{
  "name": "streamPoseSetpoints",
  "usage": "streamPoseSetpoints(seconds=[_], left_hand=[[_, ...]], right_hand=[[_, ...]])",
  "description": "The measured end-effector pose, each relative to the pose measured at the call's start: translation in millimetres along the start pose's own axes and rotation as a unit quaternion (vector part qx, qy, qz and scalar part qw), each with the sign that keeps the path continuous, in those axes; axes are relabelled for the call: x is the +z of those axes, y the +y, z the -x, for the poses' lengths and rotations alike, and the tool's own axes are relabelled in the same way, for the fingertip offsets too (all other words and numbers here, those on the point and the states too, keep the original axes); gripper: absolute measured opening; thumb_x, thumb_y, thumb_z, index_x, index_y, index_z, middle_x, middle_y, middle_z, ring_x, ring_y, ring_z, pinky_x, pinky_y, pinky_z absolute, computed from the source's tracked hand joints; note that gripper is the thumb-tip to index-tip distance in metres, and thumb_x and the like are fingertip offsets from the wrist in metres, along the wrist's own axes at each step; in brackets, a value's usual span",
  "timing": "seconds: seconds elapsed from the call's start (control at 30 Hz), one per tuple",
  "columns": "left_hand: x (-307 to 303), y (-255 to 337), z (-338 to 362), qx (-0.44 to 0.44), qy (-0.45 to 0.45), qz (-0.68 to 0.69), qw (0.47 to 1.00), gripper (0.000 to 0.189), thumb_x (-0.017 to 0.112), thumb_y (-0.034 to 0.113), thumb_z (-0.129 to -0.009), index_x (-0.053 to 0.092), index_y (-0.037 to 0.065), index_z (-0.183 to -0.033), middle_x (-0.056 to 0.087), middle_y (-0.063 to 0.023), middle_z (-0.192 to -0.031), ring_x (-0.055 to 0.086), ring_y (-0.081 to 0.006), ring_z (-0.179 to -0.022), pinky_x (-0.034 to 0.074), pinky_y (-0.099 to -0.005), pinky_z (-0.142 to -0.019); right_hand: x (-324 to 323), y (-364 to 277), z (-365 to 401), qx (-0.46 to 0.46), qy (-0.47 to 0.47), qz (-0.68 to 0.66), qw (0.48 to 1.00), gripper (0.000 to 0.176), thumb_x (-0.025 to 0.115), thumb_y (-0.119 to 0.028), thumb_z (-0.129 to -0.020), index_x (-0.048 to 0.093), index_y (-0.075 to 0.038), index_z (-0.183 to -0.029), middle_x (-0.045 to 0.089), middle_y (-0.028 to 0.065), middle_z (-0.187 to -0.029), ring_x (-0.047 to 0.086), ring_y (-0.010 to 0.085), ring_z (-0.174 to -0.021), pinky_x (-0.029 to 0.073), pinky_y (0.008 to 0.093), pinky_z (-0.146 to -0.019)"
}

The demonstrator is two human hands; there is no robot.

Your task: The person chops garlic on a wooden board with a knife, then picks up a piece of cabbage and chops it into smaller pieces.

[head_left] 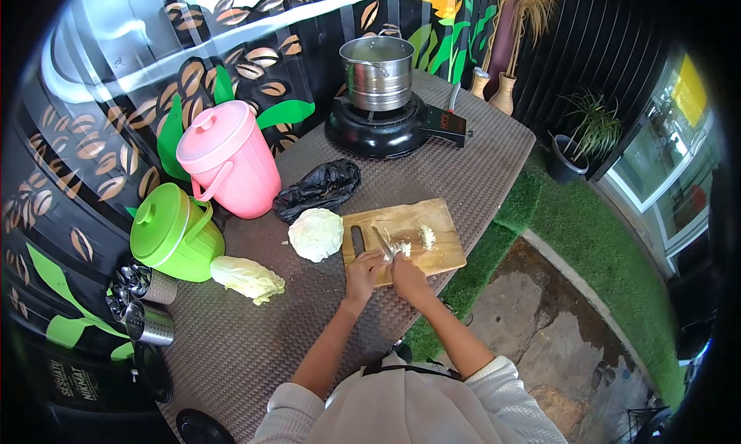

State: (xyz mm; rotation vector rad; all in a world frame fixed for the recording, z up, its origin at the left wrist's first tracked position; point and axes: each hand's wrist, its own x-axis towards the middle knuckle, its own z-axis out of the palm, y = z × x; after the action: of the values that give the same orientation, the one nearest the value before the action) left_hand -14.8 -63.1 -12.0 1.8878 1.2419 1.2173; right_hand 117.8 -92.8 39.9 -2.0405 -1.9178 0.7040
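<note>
A wooden cutting board [444, 212] lies on the brown mat-covered table [255, 344]. Both my hands rest at its near edge. My right hand [409, 280] grips a knife [384, 242], whose blade points away from me across the board. My left hand [363, 272] sits curled just left of the blade, and what it holds is hidden. Shredded cabbage [427, 236] lies on the board, with a smaller bit [403, 249] beside the blade. Half a cabbage head [316, 234] sits left of the board, and a loose cabbage wedge [248, 278] lies further left.
A steel pot [378, 72] stands on a black single burner stove [378, 131] at the far end. A black plastic bag [318, 188], a pink lidded jug [228, 160], a green lidded jug [171, 232] and steel cups [150, 305] line the left side. The table edge runs along the right, with grass below.
</note>
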Motion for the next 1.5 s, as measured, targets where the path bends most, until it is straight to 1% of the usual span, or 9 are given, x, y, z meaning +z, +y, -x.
streamPoseSetpoints(seconds=[0.1,0.4,0.6,0.7,0.8,1.2,1.3,1.37,1.5], left_hand=[[0,-4,0,0.022,-0.003,-0.031,0.999,0.018,0.067,0.001,-0.077,0.070,-0.002,-0.095,0.067,-0.0153,-0.102,0.063,-0.0260,-0.099,0.050,-0.0324,-0.086],[-2,1,0,0.005,-0.011,0.020,1.000,0.017,0.065,0.000,-0.079,0.070,-0.001,-0.095,0.067,-0.0159,-0.103,0.062,-0.0262,-0.102,0.049,-0.0324,-0.089],[-2,6,1,-0.006,-0.003,-0.008,1.000,0.017,0.066,0.002,-0.079,0.070,0.000,-0.095,0.067,-0.0143,-0.103,0.061,-0.0256,-0.102,0.048,-0.0326,-0.088],[-4,6,-1,0.060,0.016,-0.089,0.994,0.017,0.069,0.003,-0.076,0.071,0.001,-0.093,0.068,-0.0132,-0.100,0.061,-0.0258,-0.099,0.048,-0.0328,-0.086],[-4,6,-1,0.045,0.010,-0.062,0.997,0.016,0.069,0.003,-0.076,0.072,0.002,-0.092,0.068,-0.0125,-0.100,0.059,-0.0254,-0.100,0.048,-0.0328,-0.086],[-3,2,0,0.015,0.014,-0.040,0.999,0.017,0.069,0.005,-0.077,0.071,0.000,-0.093,0.068,-0.0141,-0.099,0.063,-0.0261,-0.096,0.049,-0.0333,-0.085],[-3,2,1,0.022,0.011,-0.039,0.999,0.016,0.068,0.004,-0.077,0.071,0.000,-0.092,0.068,-0.0146,-0.100,0.063,-0.0262,-0.096,0.049,-0.0335,-0.085],[-4,4,0,0.021,0.011,-0.045,0.999,0.016,0.068,0.003,-0.077,0.071,0.000,-0.092,0.068,-0.0147,-0.100,0.063,-0.0261,-0.097,0.050,-0.0336,-0.085],[-3,2,1,0.017,0.010,-0.034,0.999,0.016,0.068,0.003,-0.077,0.071,0.000,-0.092,0.068,-0.0149,-0.100,0.063,-0.0261,-0.097,0.050,-0.0337,-0.085]], right_hand=[[-5,6,4,-0.023,-0.043,-0.028,0.998,0.026,0.044,-0.016,-0.092,0.041,0.004,-0.108,0.062,0.0304,-0.086,0.063,0.0446,-0.083,0.049,0.0534,-0.071],[14,9,4,0.023,0.002,-0.009,1.000,0.024,0.045,-0.015,-0.090,0.042,0.003,-0.105,0.062,0.0295,-0.083,0.063,0.0448,-0.080,0.051,0.0505,-0.070],[-4,1,9,-0.052,-0.001,0.059,0.997,0.020,0.045,-0.012,-0.089,0.043,0.002,-0.104,0.064,0.0268,-0.080,0.064,0.0435,-0.078,0.052,0.0491,-0.070],[7,0,21,-0.012,0.005,0.049,0.999,0.019,0.045,-0.010,-0.089,0.043,0.001,-0.103,0.064,0.0261,-0.078,0.065,0.0421,-0.076,0.053,0.0494,-0.067],[18,2,21,-0.001,0.035,0.017,0.999,0.017,0.044,-0.009,-0.089,0.043,0.002,-0.102,0.064,0.0259,-0.077,0.066,0.0410,-0.073,0.053,0.0492,-0.064],[-8,4,12,-0.024,-0.044,0.018,0.999,0.023,0.051,-0.010,-0.086,0.043,0.002,-0.105,0.063,0.0284,-0.079,0.064,0.0410,-0.083,0.052,0.0491,-0.071],[8,3,25,-0.020,-0.023,0.062,0.998,0.025,0.050,-0.008,-0.086,0.041,0.002,-0.107,0.063,0.0277,-0.079,0.065,0.0413,-0.080,0.053,0.0484,-0.068],[22,6,25,-0.028,0.059,0.058,0.996,0.016,0.045,-0.007,-0.088,0.041,0.001,-0.102,0.065,0.0226,-0.075,0.067,0.0388,-0.074,0.055,0.0457,-0.064],[23,2,16,-0.011,0.057,0.066,0.996,0.015,0.045,-0.008,-0.089,0.042,0.000,-0.101,0.065,0.0205,-0.071,0.067,0.0381,-0.071,0.055,0.0450,-0.062]])
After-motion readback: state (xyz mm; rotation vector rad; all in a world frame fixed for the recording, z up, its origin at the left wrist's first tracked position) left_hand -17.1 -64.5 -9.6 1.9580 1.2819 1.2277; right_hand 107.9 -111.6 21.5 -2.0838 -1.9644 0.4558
